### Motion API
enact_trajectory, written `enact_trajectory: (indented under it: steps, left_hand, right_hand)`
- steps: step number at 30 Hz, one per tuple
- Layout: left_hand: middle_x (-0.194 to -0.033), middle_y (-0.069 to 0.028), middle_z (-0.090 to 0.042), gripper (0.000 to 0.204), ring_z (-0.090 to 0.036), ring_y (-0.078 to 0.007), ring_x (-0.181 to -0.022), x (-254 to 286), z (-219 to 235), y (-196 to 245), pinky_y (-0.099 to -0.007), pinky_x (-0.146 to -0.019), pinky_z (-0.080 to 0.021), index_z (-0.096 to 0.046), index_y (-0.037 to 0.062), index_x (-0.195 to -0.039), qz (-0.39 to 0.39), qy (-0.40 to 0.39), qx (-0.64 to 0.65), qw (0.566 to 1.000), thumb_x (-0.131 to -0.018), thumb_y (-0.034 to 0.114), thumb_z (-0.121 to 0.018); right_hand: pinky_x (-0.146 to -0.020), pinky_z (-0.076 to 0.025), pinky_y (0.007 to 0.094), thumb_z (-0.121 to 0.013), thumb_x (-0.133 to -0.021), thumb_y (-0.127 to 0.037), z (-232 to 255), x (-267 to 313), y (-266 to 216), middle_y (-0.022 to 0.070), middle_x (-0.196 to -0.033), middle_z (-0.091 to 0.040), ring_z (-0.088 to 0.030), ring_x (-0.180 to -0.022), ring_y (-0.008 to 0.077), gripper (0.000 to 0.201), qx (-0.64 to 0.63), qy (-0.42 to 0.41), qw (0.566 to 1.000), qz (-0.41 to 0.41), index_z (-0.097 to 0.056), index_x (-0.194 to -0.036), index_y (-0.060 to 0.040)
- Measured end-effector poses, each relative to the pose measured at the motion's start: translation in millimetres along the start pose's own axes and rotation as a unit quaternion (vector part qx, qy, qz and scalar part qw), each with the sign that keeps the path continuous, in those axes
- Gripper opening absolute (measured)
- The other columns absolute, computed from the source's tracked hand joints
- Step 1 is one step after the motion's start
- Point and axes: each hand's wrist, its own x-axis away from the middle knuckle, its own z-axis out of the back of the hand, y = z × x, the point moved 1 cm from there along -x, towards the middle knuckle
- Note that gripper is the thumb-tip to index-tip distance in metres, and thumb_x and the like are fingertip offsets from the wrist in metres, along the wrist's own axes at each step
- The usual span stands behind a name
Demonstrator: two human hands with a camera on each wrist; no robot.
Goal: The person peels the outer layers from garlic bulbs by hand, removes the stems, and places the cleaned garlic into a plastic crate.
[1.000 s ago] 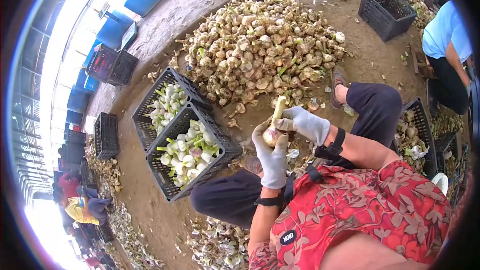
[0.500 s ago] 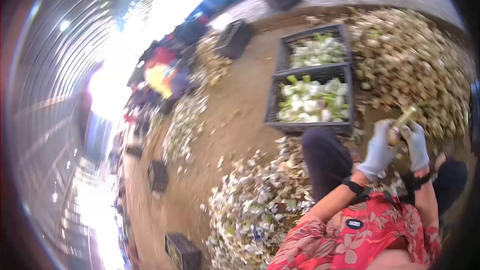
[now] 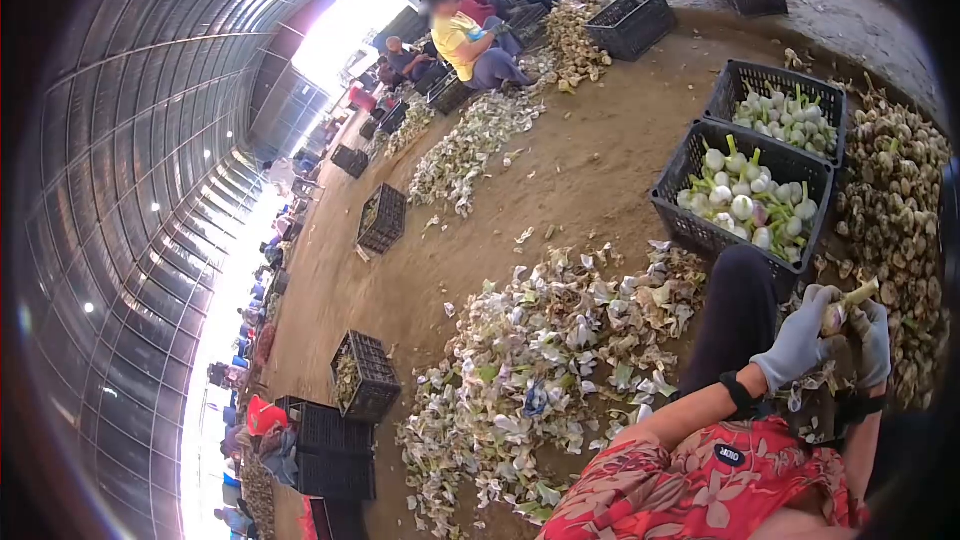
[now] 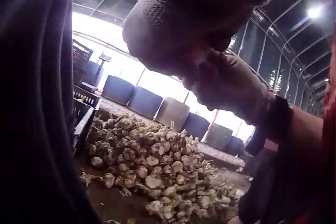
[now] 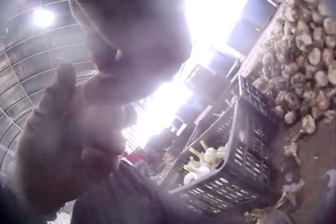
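Note:
A garlic bulb with a thick pale stem (image 3: 859, 292) is held between two gloved hands at the right of the head view. The left hand (image 3: 799, 342) curls its fingers and thumb round the bulb (image 3: 833, 318). Against the stem side of the bulb, the right hand (image 3: 872, 342) pinches with its fingers. Both wrist views show the hands close together, the left (image 4: 184, 24) and right (image 4: 231, 85) in one, the left (image 5: 71, 145) and right (image 5: 136, 24) in the other; the bulb is mostly hidden there.
Two black crates (image 3: 668, 208) of peeled white garlic stand beyond the knee. Unpeeled garlic (image 3: 895, 205) lies heaped at the right. Loose skins (image 3: 510, 370) cover the floor in front. Farther off are more crates (image 3: 382, 218) and a seated person in yellow (image 3: 456, 40).
The head view has swung left, so crates and hands now appear farther right and the skins pile and tunnel show. The bulb is still held in both hands.

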Motion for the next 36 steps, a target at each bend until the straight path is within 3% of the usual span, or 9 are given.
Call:
enact_trajectory:
  steps: [8, 11, 12, 15, 21, 23, 26, 30, 36]
  left_hand:
    - [-0.104, -0.0070, -0.051, 0.055, -0.051, -0.0158, -0.094, -9.3, -5.9, 0.3, -0.0290, -0.084, -0.044, -0.038, 0.0064, -0.125, 0.183, -0.084, 0.289, 0.936, -0.083, 0.015, -0.072]
    - [-0.092, -0.0046, -0.054, 0.040, -0.053, -0.0099, -0.080, -4.7, -18.8, 1.9, -0.0225, -0.068, -0.045, -0.048, 0.0062, -0.114, 0.048, 0.034, 0.103, 0.993, -0.088, 0.030, -0.067]
    - [-0.087, -0.0039, -0.055, 0.038, -0.054, -0.0097, -0.074, -4.0, -20.4, -3.9, -0.0219, -0.063, -0.044, -0.051, 0.0063, -0.108, 0.165, -0.017, 0.309, 0.936, -0.089, 0.037, -0.063]
    - [-0.066, -0.0002, -0.056, 0.058, -0.053, -0.0109, -0.051, 6.1, -23.2, -11.5, -0.0215, -0.041, -0.036, -0.059, 0.0075, -0.086, 0.384, -0.156, 0.694, 0.589, -0.090, 0.064, -0.045]
    - [-0.077, -0.0034, -0.060, 0.054, -0.055, -0.0118, -0.056, -1.5, -9.2, -19.3, -0.0220, -0.043, -0.037, -0.058, 0.0060, -0.102, 0.298, -0.133, 0.721, 0.612, -0.093, 0.058, -0.046]
    - [-0.087, -0.0041, -0.059, 0.047, -0.057, -0.0122, -0.066, -5.1, -1.1, -18.6, -0.0221, -0.049, -0.043, -0.050, 0.0082, -0.117, 0.283, -0.083, 0.680, 0.672, -0.094, 0.049, -0.050]
    - [-0.091, -0.0028, -0.056, 0.039, -0.056, -0.0108, -0.071, -5.7, -11.7, -17.6, -0.0227, -0.052, -0.046, -0.045, 0.0114, -0.120, 0.239, -0.004, 0.550, 0.801, -0.095, 0.040, -0.053]
    - [-0.096, -0.0021, -0.054, 0.032, -0.055, -0.0077, -0.077, 6.1, -32.9, -26.5, -0.0223, -0.062, -0.050, -0.044, 0.0143, -0.120, 0.261, -0.043, 0.513, 0.817, -0.096, 0.035, -0.052]
    - [-0.100, -0.0023, -0.059, 0.030, -0.054, -0.0094, -0.068, 9.3, -2.7, -6.5, -0.0232, -0.054, -0.049, -0.054, 0.0159, -0.115, 0.308, -0.108, 0.710, 0.624, -0.098, 0.040, -0.047]
  right_hand:
    - [-0.073, -0.051, 0.0272, -0.046, -0.088, -0.001, 11.0, 5.7, 20.8, 0.0079, -0.096, -0.065, -0.062, -0.082, 0.0133, 0.024, -0.013, 0.116, 0.993, 0.028, -0.060, -0.107, 0.0057]
    - [-0.071, -0.050, 0.0269, -0.044, -0.090, 0.002, 25.7, 6.3, 24.1, 0.0061, -0.096, -0.064, -0.060, -0.081, 0.0113, 0.023, 0.165, 0.109, 0.977, 0.081, -0.060, -0.107, 0.0040]
    - [-0.070, -0.049, 0.0268, -0.045, -0.091, 0.002, 29.1, 7.6, 23.7, 0.0053, -0.096, -0.064, -0.060, -0.080, 0.0106, 0.023, 0.247, 0.099, 0.959, 0.099, -0.060, -0.107, 0.0034]
    - [-0.062, -0.044, 0.0220, -0.046, -0.091, 0.002, 27.7, 4.2, 36.6, 0.0006, -0.090, -0.062, -0.055, -0.073, 0.0057, 0.020, 0.108, 0.171, 0.975, 0.094, -0.061, -0.105, 0.0007]
    - [-0.058, -0.044, 0.0181, -0.044, -0.087, -0.007, 97.8, 0.2, 63.5, 0.0014, -0.088, -0.059, -0.055, -0.064, 0.0081, 0.029, -0.086, 0.109, 0.990, 0.010, -0.060, -0.110, -0.0028]
    - [-0.064, -0.048, 0.0204, -0.043, -0.084, -0.005, 83.0, 1.0, 55.6, 0.0032, -0.097, -0.060, -0.058, -0.072, 0.0099, 0.035, 0.152, 0.142, 0.972, 0.110, -0.057, -0.116, -0.0024]
    - [-0.076, -0.052, 0.0267, -0.059, -0.087, -0.015, 14.7, 14.1, 12.0, 0.0055, -0.110, -0.058, -0.062, -0.086, 0.0139, 0.041, 0.041, 0.057, 0.995, 0.073, -0.051, -0.125, -0.0010]
    - [-0.074, -0.052, 0.0264, -0.078, -0.077, -0.043, -11.5, 16.9, 5.3, 0.0045, -0.101, -0.060, -0.062, -0.084, 0.0122, 0.062, -0.001, 0.009, 1.000, 0.015, -0.053, -0.115, -0.0004]
    - [-0.072, -0.052, 0.0247, -0.075, -0.080, -0.040, -38.4, 22.2, -6.3, 0.0057, -0.095, -0.063, -0.063, -0.082, 0.0121, 0.056, -0.019, -0.022, 1.000, 0.009, -0.056, -0.111, 0.0024]
